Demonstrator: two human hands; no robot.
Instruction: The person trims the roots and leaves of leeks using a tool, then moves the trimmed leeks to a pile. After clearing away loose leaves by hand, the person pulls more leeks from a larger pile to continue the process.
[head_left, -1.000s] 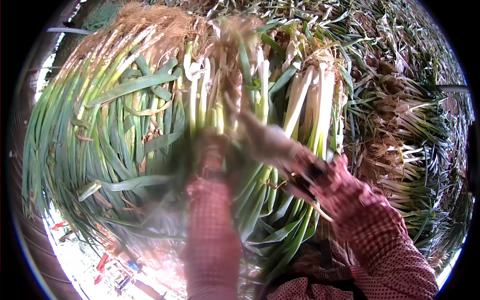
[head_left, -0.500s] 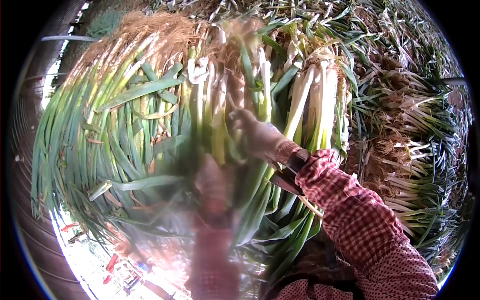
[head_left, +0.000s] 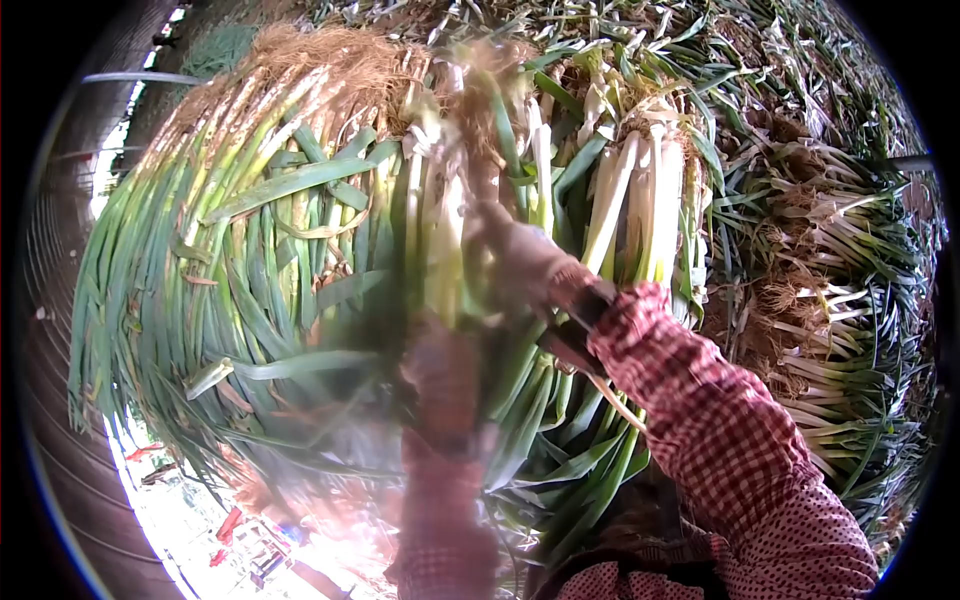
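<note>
Pale leek stalks [head_left: 447, 255], partly smeared, rise from my left hand [head_left: 440, 355], whose blurred fingers look closed around them. Their brown, hairy root end shows blurred near the top middle. Against the right side of these stalks is my right hand [head_left: 520, 245], also smeared, with its fingers curled in; what they pinch is hidden. Both arms wear red checked sleeves. A wide pile of leeks [head_left: 270, 240] lies to the left, roots away from me and green leaves toward me. Right of my right hand are thick white leek stalks [head_left: 650, 200].
More bundled leeks [head_left: 830, 310] lie on the ground at the right, their roots turned inward. Loose leaves and stalks [head_left: 660, 40] cover the far ground. A curved ribbed wall [head_left: 60, 300] stands at the left, with a pale bar [head_left: 140, 77] near its top.
The view has shifted slightly, moving the pile a little to the right. My left hand and the leek stalks have moved slightly right. My right hand stays beside them, more blurred.
</note>
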